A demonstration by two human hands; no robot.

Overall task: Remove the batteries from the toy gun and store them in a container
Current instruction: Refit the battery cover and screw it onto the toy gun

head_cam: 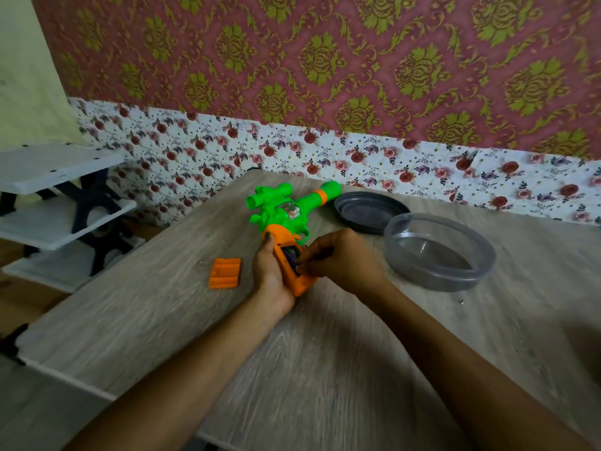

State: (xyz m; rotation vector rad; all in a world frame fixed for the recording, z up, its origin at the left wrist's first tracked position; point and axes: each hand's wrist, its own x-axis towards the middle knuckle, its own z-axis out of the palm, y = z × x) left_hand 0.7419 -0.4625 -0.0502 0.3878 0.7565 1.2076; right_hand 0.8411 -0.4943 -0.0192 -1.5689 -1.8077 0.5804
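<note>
Left grip [271,275] holds toy gun [281,214] over table [156,307] by floral wallpaper [325,151].

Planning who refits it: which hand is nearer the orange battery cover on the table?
Left. The left hand, gripping the toy gun, is just right of the battery cover; the right hand is farther right.
</note>
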